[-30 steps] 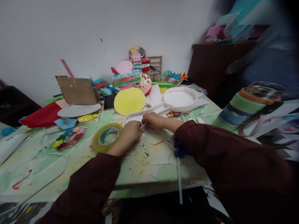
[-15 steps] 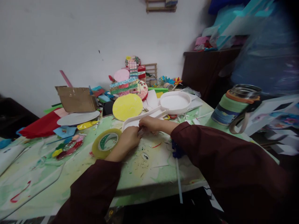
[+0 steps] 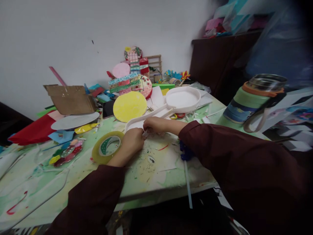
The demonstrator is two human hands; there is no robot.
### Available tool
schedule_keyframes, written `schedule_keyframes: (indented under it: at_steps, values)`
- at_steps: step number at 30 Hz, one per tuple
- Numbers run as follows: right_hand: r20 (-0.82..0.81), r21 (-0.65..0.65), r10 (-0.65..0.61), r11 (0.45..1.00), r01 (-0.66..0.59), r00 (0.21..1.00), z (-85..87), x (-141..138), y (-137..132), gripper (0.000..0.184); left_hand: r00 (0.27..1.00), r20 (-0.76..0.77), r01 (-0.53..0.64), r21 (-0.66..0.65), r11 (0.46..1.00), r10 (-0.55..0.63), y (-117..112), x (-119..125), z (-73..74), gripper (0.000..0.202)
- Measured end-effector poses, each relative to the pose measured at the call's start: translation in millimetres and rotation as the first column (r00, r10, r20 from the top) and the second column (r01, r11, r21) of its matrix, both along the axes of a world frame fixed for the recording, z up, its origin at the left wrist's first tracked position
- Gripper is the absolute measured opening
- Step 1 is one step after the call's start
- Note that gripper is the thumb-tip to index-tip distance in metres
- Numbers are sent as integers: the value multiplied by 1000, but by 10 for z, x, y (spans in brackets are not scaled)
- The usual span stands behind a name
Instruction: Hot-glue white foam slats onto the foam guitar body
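Note:
My left hand [image 3: 132,141] and my right hand [image 3: 154,125] meet at the middle of a paint-stained green table [image 3: 73,176], both with fingers curled. Between them they pinch a small white strip [image 3: 145,133] next to a white foam shape [image 3: 137,124] whose long handle runs up to a white round dish [image 3: 182,99]. A roll of tape [image 3: 106,147] lies just left of my left hand. Both arms wear dark maroon sleeves.
A yellow disc [image 3: 129,106], a cardboard box [image 3: 69,99], a grey oval board [image 3: 74,120], red paper [image 3: 34,130] and colourful craft models [image 3: 132,76] crowd the back. A green flask [image 3: 254,101] stands at the right. A blue tool [image 3: 187,163] overhangs the front edge.
The view has shifted a little; my hands stay together on the white strip, with only slight finger movement.

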State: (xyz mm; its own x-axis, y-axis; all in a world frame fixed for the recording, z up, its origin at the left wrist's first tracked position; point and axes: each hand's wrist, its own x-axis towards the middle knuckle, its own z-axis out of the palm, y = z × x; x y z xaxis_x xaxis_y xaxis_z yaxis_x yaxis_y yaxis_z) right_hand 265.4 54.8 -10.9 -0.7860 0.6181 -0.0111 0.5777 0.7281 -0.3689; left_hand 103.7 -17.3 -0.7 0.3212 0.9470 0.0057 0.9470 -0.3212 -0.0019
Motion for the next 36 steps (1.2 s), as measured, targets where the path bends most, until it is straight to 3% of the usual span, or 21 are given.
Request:
schedule_keyframes:
  at_steps: [3,7,12,16,19,24,27,31,36]
  values:
    - [-19,92,37,995,-35,999,-3,2,6,35,1000,9,-14,-15,1000,14,13,10,-28,27]
    - [1,93,34,995,-34,999,7,-1,-2,34,996,85,29,-52,998,-24,23,-1,4,29]
    - [-14,126,26,992,-24,1000,8,-11,-8,30,960,226,191,-108,976,-163,162,-306,337,29]
    - [-21,127,26,992,-23,999,-24,-9,19,31,931,361,26,101,995,-61,314,-678,562,34]
    - [-19,124,28,992,-25,999,-30,-10,29,31,921,383,50,57,997,-68,337,-743,513,33]
    - [-3,128,27,991,-27,1000,6,-19,7,32,916,348,247,-94,965,-200,247,-422,270,32]
    - [6,133,30,991,-30,1000,20,-23,-4,33,901,338,331,-125,935,-274,245,-338,271,30]
    - [3,139,28,990,-28,1000,11,-26,3,31,892,400,251,-45,967,-213,348,-651,447,36]
    - [11,129,24,991,-25,1000,-7,-40,23,25,940,261,250,-93,964,-219,417,-1080,540,31]
